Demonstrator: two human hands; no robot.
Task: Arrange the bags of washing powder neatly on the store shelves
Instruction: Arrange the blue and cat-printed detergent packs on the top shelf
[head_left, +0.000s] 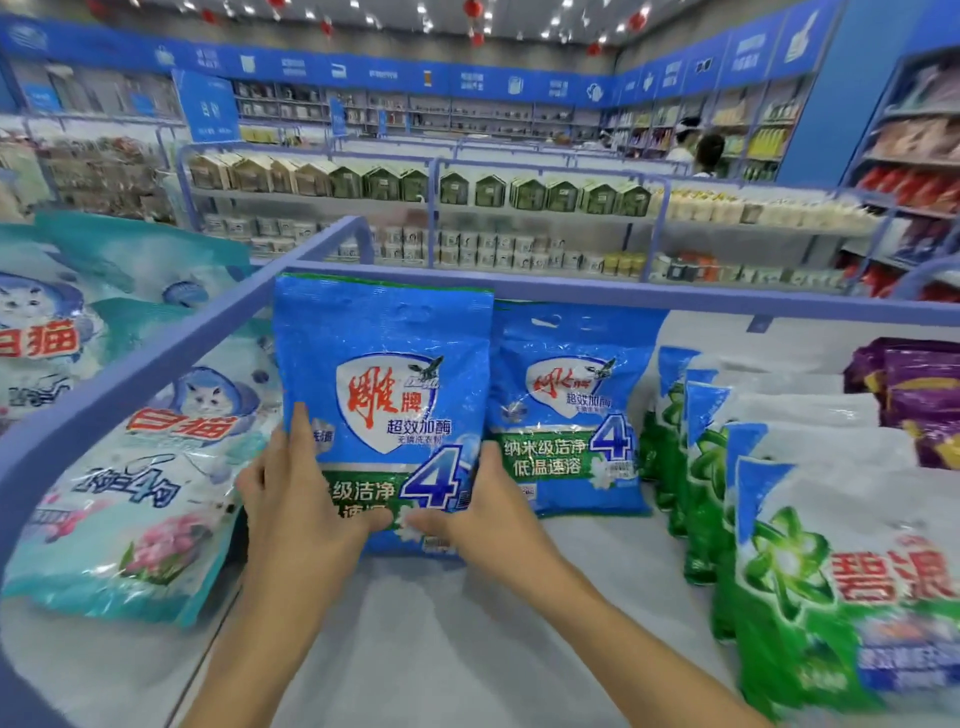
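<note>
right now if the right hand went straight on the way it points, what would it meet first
The right hand would probably meet the rear blue bag behind the held front bag; depth unclear.

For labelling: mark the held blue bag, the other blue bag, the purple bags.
held blue bag (384, 400), head view, shield logo.
other blue bag (545, 457), head view, green band.
purple bags (922, 400), head view, front face.
</note>
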